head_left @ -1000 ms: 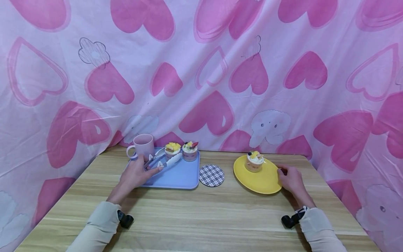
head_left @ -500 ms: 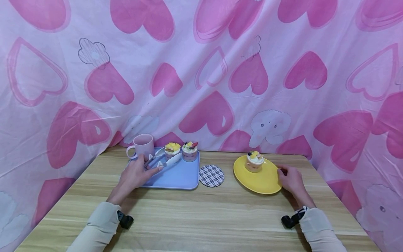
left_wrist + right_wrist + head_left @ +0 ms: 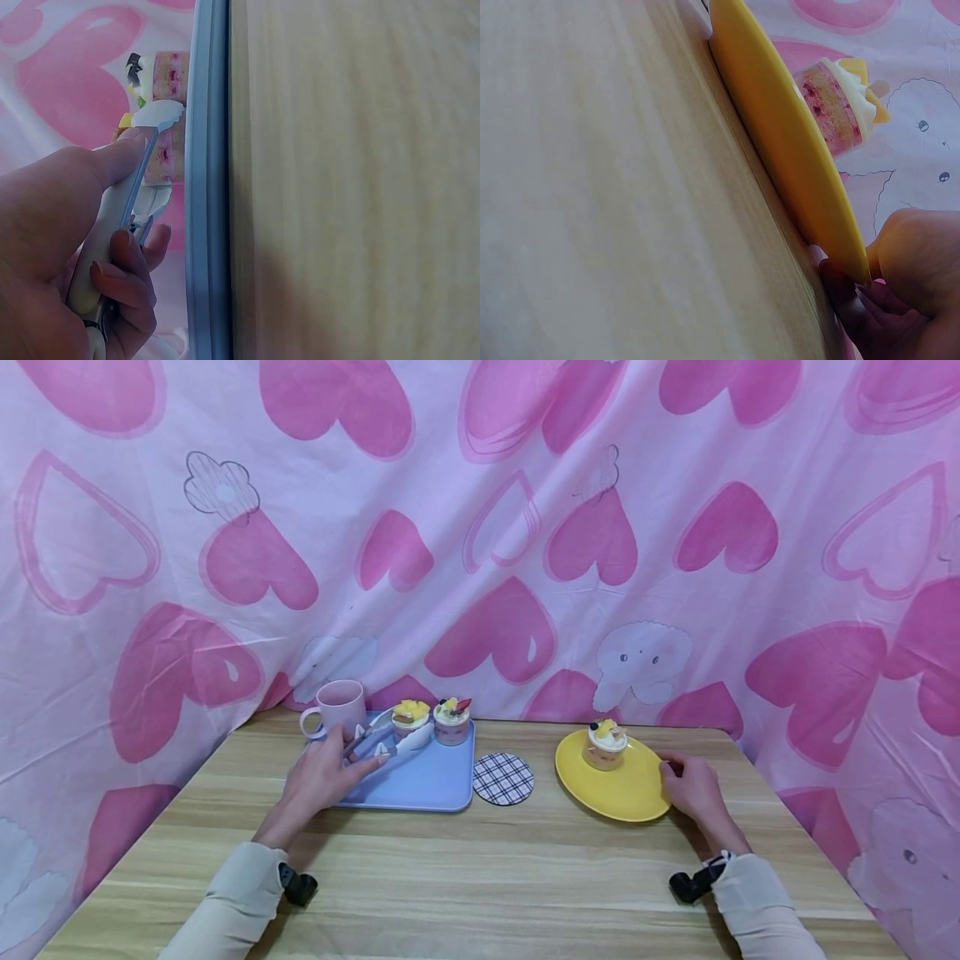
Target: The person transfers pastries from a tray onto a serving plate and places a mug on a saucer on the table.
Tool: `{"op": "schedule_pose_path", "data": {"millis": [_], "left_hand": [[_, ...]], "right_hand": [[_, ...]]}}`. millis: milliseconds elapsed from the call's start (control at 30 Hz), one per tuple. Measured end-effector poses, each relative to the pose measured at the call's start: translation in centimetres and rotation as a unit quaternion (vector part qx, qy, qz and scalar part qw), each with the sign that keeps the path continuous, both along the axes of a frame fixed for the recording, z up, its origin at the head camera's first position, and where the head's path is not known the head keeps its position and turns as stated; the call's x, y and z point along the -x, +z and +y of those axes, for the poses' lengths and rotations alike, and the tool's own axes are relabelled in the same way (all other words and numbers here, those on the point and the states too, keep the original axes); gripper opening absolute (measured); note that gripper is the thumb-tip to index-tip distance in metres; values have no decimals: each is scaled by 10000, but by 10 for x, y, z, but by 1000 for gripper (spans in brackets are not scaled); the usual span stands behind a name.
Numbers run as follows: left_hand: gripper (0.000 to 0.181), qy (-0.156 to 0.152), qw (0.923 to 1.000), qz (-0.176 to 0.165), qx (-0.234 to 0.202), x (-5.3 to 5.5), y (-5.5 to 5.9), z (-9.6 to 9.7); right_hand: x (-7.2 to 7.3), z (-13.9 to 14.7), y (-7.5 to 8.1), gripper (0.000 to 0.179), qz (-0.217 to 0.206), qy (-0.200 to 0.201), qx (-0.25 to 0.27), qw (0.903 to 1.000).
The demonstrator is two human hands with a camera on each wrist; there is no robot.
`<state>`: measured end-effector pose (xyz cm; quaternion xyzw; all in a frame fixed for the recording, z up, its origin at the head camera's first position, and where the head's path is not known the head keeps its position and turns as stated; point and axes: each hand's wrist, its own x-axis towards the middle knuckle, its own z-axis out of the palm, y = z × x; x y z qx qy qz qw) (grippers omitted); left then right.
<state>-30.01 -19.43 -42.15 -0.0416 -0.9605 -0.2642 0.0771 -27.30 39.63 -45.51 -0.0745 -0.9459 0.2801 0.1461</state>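
Note:
My left hand (image 3: 318, 777) grips a pair of tongs (image 3: 96, 259) with pale, scalloped tips. The tips stand on either side of a dessert cup (image 3: 411, 718) topped with yellow fruit, on the blue tray (image 3: 431, 789). Whether they press on the cup is hard to tell. Just right of it on the tray is a second dessert cup (image 3: 452, 723) with a red piece on top. My right hand (image 3: 697, 789) pinches the right rim of a yellow plate (image 3: 626, 797), thumb above and fingers below in the right wrist view. A third dessert cup (image 3: 831, 105) stands upright on that plate.
A pink mug (image 3: 342, 706) stands at the tray's back left, close to my left hand. Between tray and plate lies a round checked coaster (image 3: 504, 778). The wooden table (image 3: 495, 877) ends at a pink heart-patterned cloth (image 3: 360, 635) behind.

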Motion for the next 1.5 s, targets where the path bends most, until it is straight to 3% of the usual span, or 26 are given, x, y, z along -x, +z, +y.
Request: {"op": "schedule_pose_path", "data": {"millis": [300,700,1500], "left_hand": [[76,73,9998,-94,-136,0,2,1],[81,126,9994,251,-222,-1,8,2],[89,344,9975,518,-331,-8,25,7]], "right_hand": [[0,0,0,35,-11,23,-1,10000],[0,0,0,35,-14,23,24,10000],[-2,-2,2,36,-34,27,113,9999]]}}
